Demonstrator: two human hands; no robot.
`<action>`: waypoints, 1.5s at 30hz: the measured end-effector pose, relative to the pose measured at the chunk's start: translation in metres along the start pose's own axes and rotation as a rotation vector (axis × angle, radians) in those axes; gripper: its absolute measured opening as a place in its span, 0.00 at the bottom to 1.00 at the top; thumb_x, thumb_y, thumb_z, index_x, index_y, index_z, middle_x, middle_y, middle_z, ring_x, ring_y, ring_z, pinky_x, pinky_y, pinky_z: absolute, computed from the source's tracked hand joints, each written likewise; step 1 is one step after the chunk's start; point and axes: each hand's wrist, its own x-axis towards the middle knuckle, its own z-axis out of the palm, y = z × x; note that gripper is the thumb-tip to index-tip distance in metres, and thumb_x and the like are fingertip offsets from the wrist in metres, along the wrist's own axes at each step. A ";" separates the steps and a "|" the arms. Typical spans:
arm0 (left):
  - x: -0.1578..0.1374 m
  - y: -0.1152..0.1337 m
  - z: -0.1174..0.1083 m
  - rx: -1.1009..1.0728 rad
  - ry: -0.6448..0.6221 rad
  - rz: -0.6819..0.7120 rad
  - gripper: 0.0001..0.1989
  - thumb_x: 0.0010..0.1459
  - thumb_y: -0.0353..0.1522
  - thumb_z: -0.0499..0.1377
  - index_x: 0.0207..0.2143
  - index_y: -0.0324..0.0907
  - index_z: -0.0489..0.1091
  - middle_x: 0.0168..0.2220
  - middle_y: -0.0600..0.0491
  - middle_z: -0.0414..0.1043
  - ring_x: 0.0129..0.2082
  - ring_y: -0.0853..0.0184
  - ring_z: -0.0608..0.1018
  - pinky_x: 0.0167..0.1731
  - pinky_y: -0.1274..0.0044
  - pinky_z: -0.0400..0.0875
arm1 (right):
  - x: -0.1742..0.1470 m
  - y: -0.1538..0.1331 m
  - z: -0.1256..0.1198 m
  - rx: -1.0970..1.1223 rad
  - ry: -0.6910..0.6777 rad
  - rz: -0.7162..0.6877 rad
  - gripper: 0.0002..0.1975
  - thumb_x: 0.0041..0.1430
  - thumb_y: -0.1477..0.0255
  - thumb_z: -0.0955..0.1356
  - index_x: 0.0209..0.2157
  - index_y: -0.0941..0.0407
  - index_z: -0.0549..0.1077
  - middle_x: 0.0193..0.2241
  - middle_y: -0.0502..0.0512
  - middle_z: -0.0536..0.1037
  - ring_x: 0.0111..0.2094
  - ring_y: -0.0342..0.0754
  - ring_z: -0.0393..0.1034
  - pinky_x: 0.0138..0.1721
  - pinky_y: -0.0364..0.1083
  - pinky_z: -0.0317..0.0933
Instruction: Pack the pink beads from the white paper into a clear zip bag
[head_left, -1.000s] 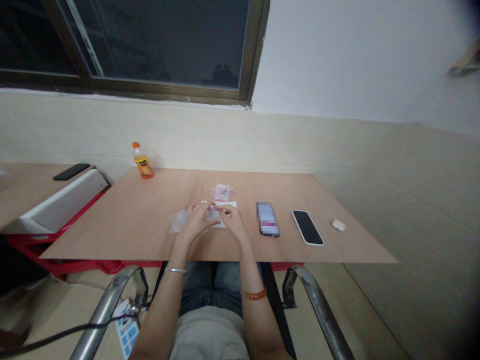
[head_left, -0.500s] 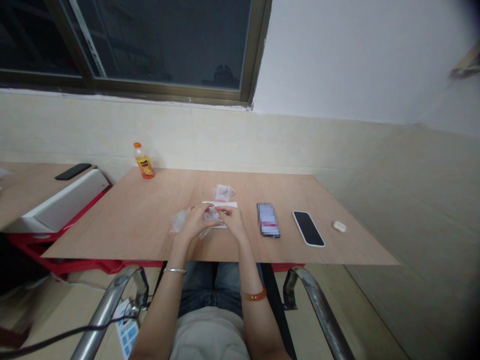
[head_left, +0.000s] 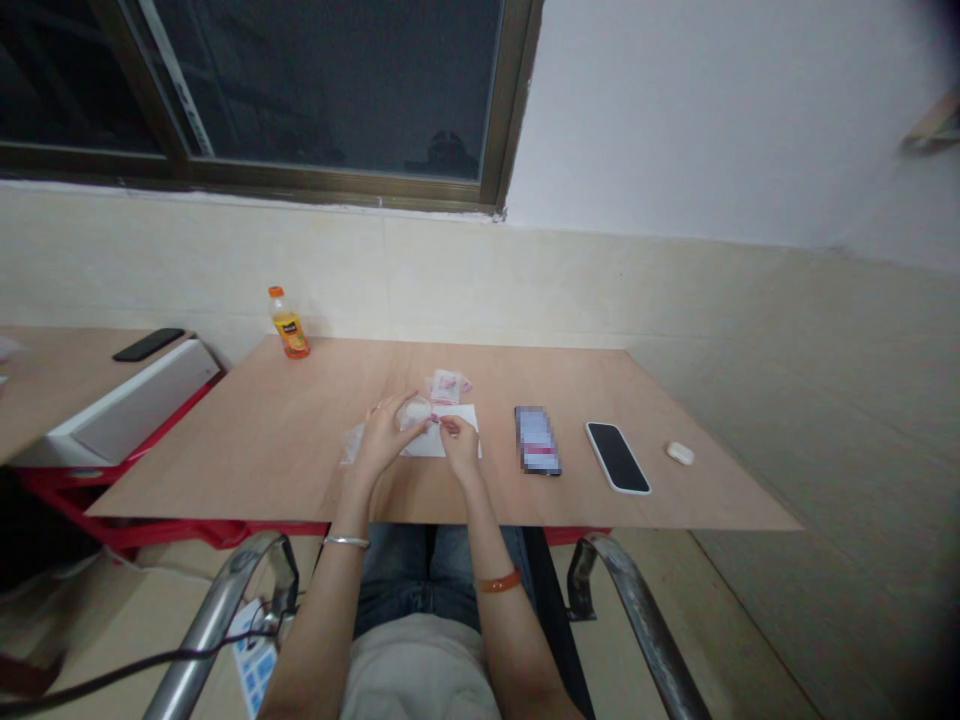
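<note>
Fingers curved, my left hand (head_left: pixel 384 437) holds a clear plastic bag (head_left: pixel 415 410) just above a white sheet of paper (head_left: pixel 427 446). Opposite it, my right hand (head_left: pixel 460 442) is closed in a pinch. At its fingertips, beside my left thumb, shows a small pink piece (head_left: pixel 435 418), too small to name. Behind the paper lie small clear packets with pink marks (head_left: pixel 446 386). Another crumpled clear plastic piece (head_left: pixel 350 444) rests left of my left hand, partly hidden by it.
Right of the paper lie a phone with a lit screen (head_left: pixel 537 440), a white-edged phone with a dark screen (head_left: pixel 617 458) and a small white case (head_left: pixel 680 453). An orange-capped drink bottle (head_left: pixel 291 325) stands at the back left. Metal armrests (head_left: pixel 630 610) flank me below the table edge.
My hands have shifted slightly, and the plastic between them now sits nearer my left fingers. A pink piece shows at my right fingertips, and more of the paper is uncovered.
</note>
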 end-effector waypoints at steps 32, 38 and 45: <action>0.000 -0.013 0.005 -0.184 -0.024 -0.072 0.30 0.48 0.44 0.63 0.53 0.43 0.64 0.51 0.47 0.68 0.51 0.60 0.71 0.52 0.67 0.64 | 0.000 0.026 0.015 -0.070 0.098 0.106 0.11 0.52 0.67 0.65 0.30 0.61 0.74 0.30 0.58 0.78 0.30 0.46 0.70 0.34 0.42 0.62; -0.002 -0.012 0.007 -0.139 -0.067 -0.090 0.30 0.46 0.44 0.64 0.50 0.41 0.67 0.47 0.47 0.72 0.47 0.59 0.74 0.49 0.68 0.67 | 0.003 -0.032 -0.003 0.140 0.183 -0.051 0.14 0.52 0.64 0.65 0.33 0.61 0.74 0.34 0.58 0.77 0.36 0.47 0.70 0.38 0.44 0.63; -0.001 -0.013 0.007 -0.163 -0.137 -0.090 0.28 0.46 0.45 0.63 0.48 0.39 0.69 0.45 0.46 0.72 0.45 0.59 0.74 0.48 0.67 0.67 | -0.002 -0.064 -0.002 0.042 0.077 -0.171 0.12 0.52 0.64 0.66 0.30 0.58 0.76 0.36 0.58 0.75 0.40 0.47 0.68 0.31 0.40 0.61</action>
